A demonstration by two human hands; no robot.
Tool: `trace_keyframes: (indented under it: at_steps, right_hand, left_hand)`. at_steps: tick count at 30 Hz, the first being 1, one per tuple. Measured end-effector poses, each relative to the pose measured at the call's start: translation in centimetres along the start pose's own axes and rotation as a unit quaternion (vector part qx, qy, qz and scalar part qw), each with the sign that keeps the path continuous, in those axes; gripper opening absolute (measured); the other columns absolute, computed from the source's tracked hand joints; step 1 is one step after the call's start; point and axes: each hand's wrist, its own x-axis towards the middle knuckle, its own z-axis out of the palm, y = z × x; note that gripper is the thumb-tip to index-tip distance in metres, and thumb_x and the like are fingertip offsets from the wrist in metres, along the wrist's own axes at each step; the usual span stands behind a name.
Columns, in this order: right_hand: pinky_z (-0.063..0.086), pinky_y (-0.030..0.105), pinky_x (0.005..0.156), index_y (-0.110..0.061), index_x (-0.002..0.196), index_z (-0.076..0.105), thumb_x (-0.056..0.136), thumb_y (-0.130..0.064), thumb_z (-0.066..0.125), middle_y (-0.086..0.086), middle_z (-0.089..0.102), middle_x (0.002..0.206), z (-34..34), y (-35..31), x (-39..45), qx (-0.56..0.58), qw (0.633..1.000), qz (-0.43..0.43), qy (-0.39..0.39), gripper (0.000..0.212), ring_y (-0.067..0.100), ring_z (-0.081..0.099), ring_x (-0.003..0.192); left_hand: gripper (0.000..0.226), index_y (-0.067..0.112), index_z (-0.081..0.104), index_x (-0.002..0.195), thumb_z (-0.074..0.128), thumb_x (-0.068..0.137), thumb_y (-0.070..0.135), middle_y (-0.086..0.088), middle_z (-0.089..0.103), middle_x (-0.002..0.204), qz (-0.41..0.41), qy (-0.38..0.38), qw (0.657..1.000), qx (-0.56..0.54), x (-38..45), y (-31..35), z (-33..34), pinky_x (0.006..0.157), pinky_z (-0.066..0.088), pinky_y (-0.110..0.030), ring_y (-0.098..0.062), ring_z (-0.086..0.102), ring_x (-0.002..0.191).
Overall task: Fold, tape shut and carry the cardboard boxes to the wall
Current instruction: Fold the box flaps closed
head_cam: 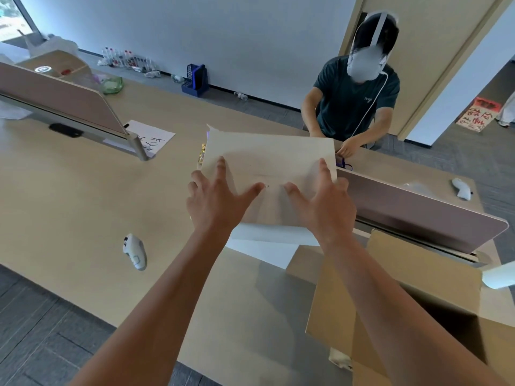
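Note:
A pale cardboard box [269,156] stands on the desk in the middle of the view, its top flaps lying flat. My left hand [216,197] and my right hand [320,200] both press down on the top with fingers spread, thumbs pointing toward each other near the centre seam. An open brown cardboard box [404,291] stands at the lower right, its flaps raised and its inside dark. No tape is visible.
The wooden desk [83,196] carries a white controller [135,250], a written sheet [152,137] and pink divider panels [418,207]. A second controller [462,188] lies at the right. A person [354,104] stands across the desk. The white wall [223,32] has bottles along its base.

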Motion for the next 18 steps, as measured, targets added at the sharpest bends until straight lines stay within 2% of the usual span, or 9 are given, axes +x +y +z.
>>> trace_keyframes:
  at_steps: [5, 10, 18]
  right_hand:
    - [0.053, 0.041, 0.082, -0.033, 0.164, 0.024, 0.083, -0.085, 0.056, 0.013, 0.048, 0.129, -0.9, 2.1, -2.2, 0.008, 1.000, -0.006, 0.017, 0.102, 0.035, 0.063, 0.110]
    - [0.046, 0.034, 0.078, -0.032, 0.162, 0.029, 0.077, -0.085, 0.063, 0.011, 0.052, 0.129, -3.3, 5.8, -4.8, 0.034, 0.999, 0.014, 0.027, 0.106, 0.030, 0.064, 0.109]
    - [0.041, 0.031, 0.080, -0.034, 0.160, 0.034, 0.076, -0.088, 0.063, 0.009, 0.056, 0.132, -9.9, 16.7, -10.6, 0.043, 0.995, 0.059, 0.060, 0.104, 0.026, 0.061, 0.115]
  left_hand:
    - [0.109, 0.040, 0.025, 0.160, 0.054, 0.070, 0.094, -0.014, 0.041, 0.136, 0.000, 0.001, 1.000, -0.021, -4.0, 0.5, 0.3, 0.092, 0.046, -0.045, -0.038, 0.046, 0.125]
    - [0.109, 0.042, 0.025, 0.159, 0.055, 0.068, 0.094, -0.016, 0.040, 0.140, -0.004, -0.012, 0.999, -0.030, -9.4, 2.1, 1.0, 0.095, 0.048, -0.047, -0.040, 0.045, 0.130]
    - [0.103, 0.043, 0.030, 0.158, 0.062, 0.071, 0.089, -0.011, 0.040, 0.136, 0.034, -0.034, 0.999, -0.018, -19.8, 9.5, 2.9, 0.097, 0.046, -0.047, -0.036, 0.046, 0.125]
